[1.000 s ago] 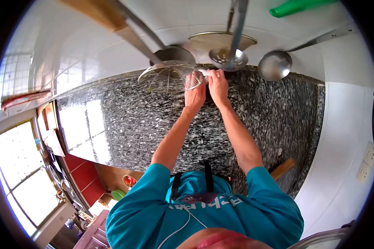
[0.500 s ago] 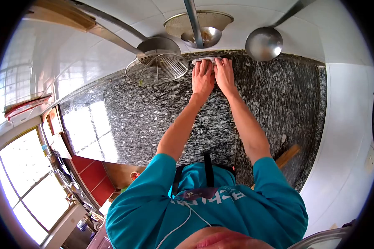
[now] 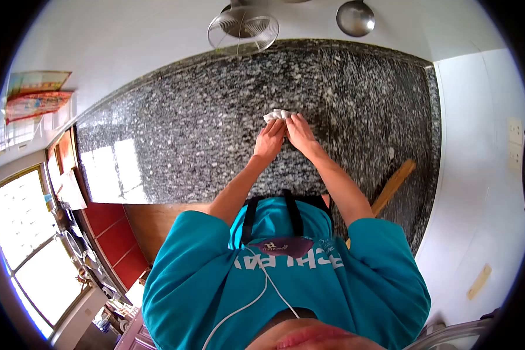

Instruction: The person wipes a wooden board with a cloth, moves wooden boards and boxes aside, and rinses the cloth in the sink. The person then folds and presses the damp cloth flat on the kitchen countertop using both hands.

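A crumpled white cloth (image 3: 278, 114) lies on the speckled dark granite countertop (image 3: 216, 116), near the middle of its depth. My left hand (image 3: 269, 142) grips the cloth's near left side, its fingers bent over the edge. Right beside it, my right hand (image 3: 301, 135) presses on the cloth's near right side with curled fingers. Both forearms reach forward from my body, and the hands almost touch. Part of the cloth is hidden under my fingers.
Along the back wall hang a wire strainer (image 3: 243, 32) and a metal ladle (image 3: 356, 18). A wooden stick-like piece (image 3: 394, 186) lies on the counter to my right. Red cabinet fronts (image 3: 122, 254) are at the lower left, and a white wall (image 3: 472, 146) borders the right.
Both hands have drawn the cloth from the counter's back edge toward my body. The camera view has tilted lower, so the hanging utensils now sit higher in the picture.
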`<state>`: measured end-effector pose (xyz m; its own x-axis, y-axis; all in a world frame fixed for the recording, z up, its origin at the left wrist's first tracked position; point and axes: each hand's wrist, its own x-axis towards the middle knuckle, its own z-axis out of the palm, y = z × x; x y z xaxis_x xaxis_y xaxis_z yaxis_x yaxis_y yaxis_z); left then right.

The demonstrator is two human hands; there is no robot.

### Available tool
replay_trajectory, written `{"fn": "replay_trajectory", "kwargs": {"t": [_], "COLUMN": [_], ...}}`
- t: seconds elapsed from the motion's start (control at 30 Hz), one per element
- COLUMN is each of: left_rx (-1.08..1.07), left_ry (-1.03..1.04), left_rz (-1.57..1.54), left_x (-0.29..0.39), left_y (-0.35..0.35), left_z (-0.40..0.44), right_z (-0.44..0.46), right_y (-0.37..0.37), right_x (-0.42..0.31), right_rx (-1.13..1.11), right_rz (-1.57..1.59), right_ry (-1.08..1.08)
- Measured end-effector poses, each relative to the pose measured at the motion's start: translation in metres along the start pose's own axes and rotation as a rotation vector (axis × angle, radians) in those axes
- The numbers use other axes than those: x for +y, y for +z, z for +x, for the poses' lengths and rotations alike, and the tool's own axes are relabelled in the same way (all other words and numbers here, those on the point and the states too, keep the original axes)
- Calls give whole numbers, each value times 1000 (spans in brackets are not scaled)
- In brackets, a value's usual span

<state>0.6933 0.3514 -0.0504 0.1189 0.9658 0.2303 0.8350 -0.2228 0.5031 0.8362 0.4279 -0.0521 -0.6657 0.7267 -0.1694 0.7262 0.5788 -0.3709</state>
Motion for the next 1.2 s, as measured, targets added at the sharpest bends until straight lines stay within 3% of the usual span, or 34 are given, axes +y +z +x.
{"fn": "replay_trajectory", "kwargs": {"t": [0.17,0.47,0.7,0.83,0.9,1.0,1.1,1.13,1.2], "left_rx": [-11,-96,-8,-176,-152,86,140,21,77], "left_ry": [64,151,138,11,4,-84,-168,-276,-322], "left_rz": [-12,-136,-158,-119,-80,-59,-169,-201,-239], "left_x": [24,50,74,96,101,117,130,129,127], "left_y": [-8,-30,-27,-31,-31,-46,-64,-69,-67], "left_z": [-83,-176,-232,-273,-288,-295,-288,-287,-283], "right_z": [-76,-179,-228,-265,-277,-281,-277,-274,-268], "right_y": [25,70,98,107,107,90,80,80,78], "right_x": [-45,-106,-125,-129,-135,-152,-157,-157,-158], "right_rx": [-82,80,118,149,195,320,398,413,416], "right_rz": [-33,62,151,368,416,523,554,562,596], "right_ry": [33,115,108,58,36,-6,-16,-33,54]}}
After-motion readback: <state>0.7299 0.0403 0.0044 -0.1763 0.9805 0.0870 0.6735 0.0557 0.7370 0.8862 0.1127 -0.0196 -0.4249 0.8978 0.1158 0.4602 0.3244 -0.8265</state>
